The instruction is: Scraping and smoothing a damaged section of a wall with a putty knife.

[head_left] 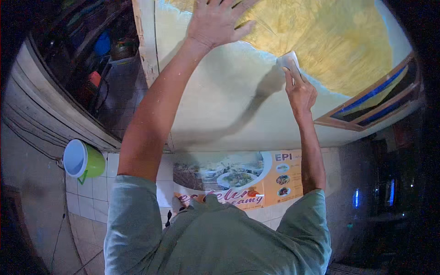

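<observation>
Before me rises a pale wall (220, 91) with a large mottled yellow area (330, 41) over its upper part. Where yellow meets pale, the border is ragged and bluish white. My left hand (217, 20) lies flat against the wall at that border, fingers spread, fingertips cut off by the top of the picture. My right hand (300, 91) grips a flat, pale scraper (288, 59), its thumb along one face. The scraper's broad end is against the wall at the yellow area's lower edge.
Below the wall, a printed orange and white banner (270, 192) lies on the tiled floor (96, 201). A green bucket (94, 160) stands at left, near a dark doorway (117, 87). At right, a wooden-framed opening (366, 103) sits in the wall.
</observation>
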`<state>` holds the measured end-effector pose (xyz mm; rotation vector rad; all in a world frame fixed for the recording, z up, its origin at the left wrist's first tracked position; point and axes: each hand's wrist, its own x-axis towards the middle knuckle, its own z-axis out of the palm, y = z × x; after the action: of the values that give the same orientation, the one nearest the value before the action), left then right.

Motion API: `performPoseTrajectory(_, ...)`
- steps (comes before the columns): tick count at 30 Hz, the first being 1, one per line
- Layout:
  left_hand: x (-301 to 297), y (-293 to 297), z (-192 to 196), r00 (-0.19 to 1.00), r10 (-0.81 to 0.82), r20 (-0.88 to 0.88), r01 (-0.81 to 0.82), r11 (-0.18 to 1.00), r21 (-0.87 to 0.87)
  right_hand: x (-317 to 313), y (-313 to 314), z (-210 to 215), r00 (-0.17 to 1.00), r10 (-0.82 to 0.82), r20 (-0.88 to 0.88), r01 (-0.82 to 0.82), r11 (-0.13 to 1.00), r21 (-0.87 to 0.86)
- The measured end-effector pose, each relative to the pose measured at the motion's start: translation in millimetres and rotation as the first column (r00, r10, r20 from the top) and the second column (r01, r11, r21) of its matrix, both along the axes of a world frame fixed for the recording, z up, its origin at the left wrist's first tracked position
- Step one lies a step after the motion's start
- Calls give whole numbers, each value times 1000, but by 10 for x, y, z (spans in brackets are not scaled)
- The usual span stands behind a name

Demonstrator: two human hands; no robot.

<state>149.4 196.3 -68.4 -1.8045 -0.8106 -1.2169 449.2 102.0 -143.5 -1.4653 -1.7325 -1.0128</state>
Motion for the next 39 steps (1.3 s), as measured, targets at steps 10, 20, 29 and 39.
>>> performPoseTrajectory(10, 89, -19, 32, 999, 33, -2, -33, 998, 48, 265, 34, -55, 999, 35, -28, -33, 998, 56)
performPoseTrajectory(20, 129, -17, 44, 999, 35, 5, -35, 998, 49, -100, 35, 56, 999, 20, -28, -21, 1000, -6)
performPoseTrajectory(29, 30, 58, 8, 1000, -8, 16, 8, 1000, 30, -211, 125, 23, 993, 117, 9, -117, 988, 96)
performPoseTrajectory(39, -48, 34, -10, 996, 86, -18, -85, 994, 72, -353, 151, -45, 996, 59, -62, -56, 997, 58)
